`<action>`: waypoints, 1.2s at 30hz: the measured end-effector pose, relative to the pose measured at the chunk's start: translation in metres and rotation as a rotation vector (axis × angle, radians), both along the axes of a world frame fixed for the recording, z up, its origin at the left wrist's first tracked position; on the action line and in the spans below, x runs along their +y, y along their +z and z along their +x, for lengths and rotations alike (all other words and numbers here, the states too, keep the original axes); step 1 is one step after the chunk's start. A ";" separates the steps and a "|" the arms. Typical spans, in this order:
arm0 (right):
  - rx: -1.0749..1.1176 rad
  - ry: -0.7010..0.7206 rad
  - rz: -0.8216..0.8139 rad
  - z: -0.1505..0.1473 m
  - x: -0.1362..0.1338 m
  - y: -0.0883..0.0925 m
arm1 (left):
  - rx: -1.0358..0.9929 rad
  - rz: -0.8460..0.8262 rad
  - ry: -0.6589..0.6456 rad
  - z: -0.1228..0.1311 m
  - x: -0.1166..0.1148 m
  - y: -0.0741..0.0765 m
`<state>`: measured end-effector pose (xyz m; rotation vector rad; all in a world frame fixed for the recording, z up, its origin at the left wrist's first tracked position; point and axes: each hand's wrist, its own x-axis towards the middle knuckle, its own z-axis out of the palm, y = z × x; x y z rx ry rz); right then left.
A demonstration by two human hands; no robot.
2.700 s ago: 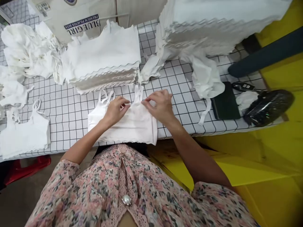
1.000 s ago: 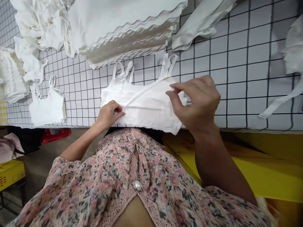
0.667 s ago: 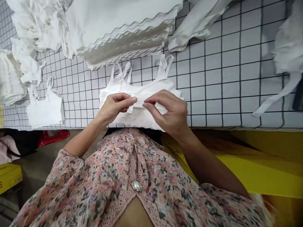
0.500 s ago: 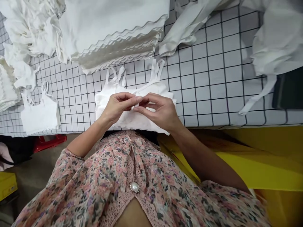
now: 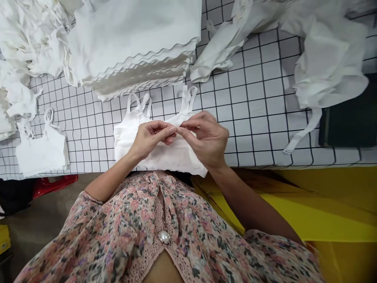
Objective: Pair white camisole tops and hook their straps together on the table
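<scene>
Two hands (image 5: 151, 137) (image 5: 206, 135) on white camisole (image 5: 173, 157)

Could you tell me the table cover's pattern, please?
White table cover with black grid, seen in the head view.

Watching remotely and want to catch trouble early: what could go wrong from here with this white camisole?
The narrow band pinched by the left hand and right hand could slip or twist. The white camisole overhangs the grid-patterned table and might slide off. Its straps could catch on the scalloped stack.
</scene>
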<state>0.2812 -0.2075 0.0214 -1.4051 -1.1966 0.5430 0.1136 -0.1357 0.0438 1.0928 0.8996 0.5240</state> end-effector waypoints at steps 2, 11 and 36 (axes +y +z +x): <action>-0.213 0.067 0.025 0.011 0.003 0.006 | 0.055 0.246 -0.089 -0.001 0.006 0.005; -0.487 0.269 0.146 0.044 0.028 0.019 | 0.276 1.020 -0.248 -0.005 0.024 0.002; -0.448 0.242 0.261 0.030 0.002 -0.033 | 0.551 1.178 -0.113 -0.009 -0.010 -0.070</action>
